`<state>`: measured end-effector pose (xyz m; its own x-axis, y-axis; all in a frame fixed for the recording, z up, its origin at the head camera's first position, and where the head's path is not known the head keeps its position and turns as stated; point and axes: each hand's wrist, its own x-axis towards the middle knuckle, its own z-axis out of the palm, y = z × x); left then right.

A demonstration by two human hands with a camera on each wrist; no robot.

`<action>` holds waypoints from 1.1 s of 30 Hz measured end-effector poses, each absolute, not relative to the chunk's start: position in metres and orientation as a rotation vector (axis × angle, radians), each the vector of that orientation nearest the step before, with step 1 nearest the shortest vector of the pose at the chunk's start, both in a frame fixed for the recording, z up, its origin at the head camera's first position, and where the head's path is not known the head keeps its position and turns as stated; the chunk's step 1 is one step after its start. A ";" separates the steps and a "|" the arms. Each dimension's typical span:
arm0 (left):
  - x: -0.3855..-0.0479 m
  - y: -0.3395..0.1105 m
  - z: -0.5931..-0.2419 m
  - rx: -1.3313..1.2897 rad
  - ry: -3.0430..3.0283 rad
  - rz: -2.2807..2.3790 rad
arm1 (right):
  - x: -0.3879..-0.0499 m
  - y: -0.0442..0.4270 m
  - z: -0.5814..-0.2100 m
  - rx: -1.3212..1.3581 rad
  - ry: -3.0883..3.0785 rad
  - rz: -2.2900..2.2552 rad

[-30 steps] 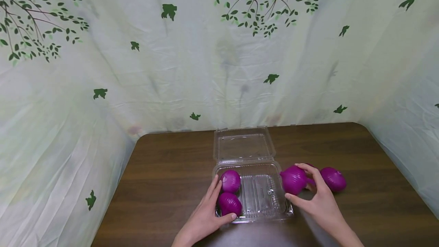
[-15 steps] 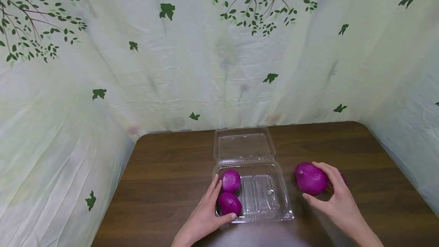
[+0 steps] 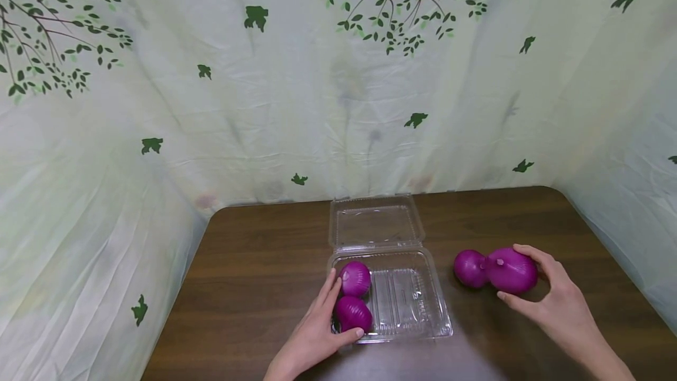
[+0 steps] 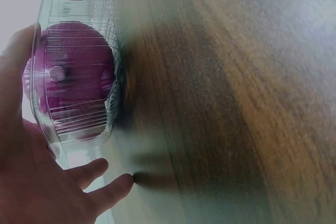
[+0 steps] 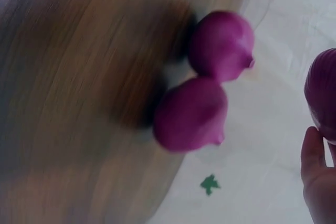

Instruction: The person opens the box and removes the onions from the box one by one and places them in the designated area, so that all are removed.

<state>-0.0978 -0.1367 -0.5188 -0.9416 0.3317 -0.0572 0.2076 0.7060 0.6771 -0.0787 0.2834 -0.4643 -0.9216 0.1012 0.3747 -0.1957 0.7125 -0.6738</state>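
My right hand (image 3: pixel 555 301) holds a purple onion (image 3: pixel 512 270) above the table, right of the container. Beside it, in the head view, a smaller-looking purple onion (image 3: pixel 471 268) lies on the table. The right wrist view shows two onions resting there, one onion (image 5: pixel 220 45) behind another onion (image 5: pixel 191 115), with the held onion (image 5: pixel 323 93) at the right edge. My left hand (image 3: pixel 317 325) rests on the left side and front corner of a clear plastic clamshell container (image 3: pixel 402 304), its fingers fairly straight. Inside, along the left wall, sit an onion (image 3: pixel 356 278) and another onion (image 3: pixel 353 314).
The container's hinged lid (image 3: pixel 376 222) lies folded back, away from me. All of this stands on a dark brown wooden table (image 3: pixel 264 263). A pale curtain (image 3: pixel 328 104) with a leaf print hangs behind and on both sides.
My right hand has carried its onion rightward, away from the container, uncovering one onion on the table and covering another. The left hand and the container have stayed in place.
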 end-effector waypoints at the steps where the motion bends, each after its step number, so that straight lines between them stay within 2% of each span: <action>1: -0.098 -0.137 -0.519 0.437 2.736 1.058 | -0.078 0.287 -0.464 0.064 -2.538 1.058; 15: -0.097 -0.138 -0.519 0.444 2.738 1.068 | -0.078 0.321 -0.474 0.089 -2.454 1.083; 33: -0.098 -0.138 -0.520 0.451 2.739 1.070 | -0.083 0.374 -0.495 -0.343 -2.674 1.131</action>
